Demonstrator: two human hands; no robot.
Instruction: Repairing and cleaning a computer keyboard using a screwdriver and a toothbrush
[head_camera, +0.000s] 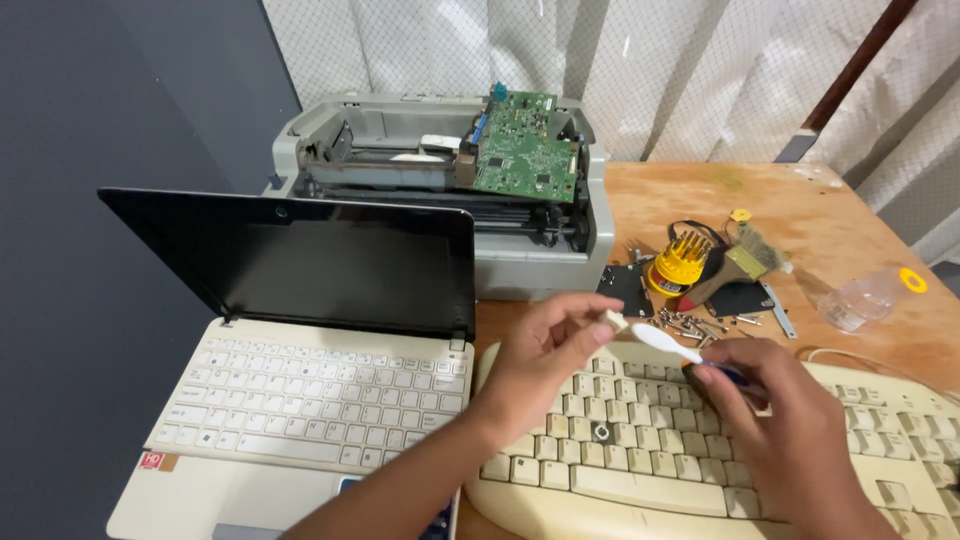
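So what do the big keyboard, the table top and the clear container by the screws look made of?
Keyboard: moulded plastic, matte, yellowed cream, probably from age. Table top: unfinished plywood or similar board; grain and stains show. Clear container: thin transparent plastic, glossy, with a yellow ring at one end.

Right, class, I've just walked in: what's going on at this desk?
A person holds a small white tool in both hands over a yellowed keyboard: the left hand pinches its tip, the right hand grips its handle. A white laptop stands open alongside, and an opened printer sits behind.
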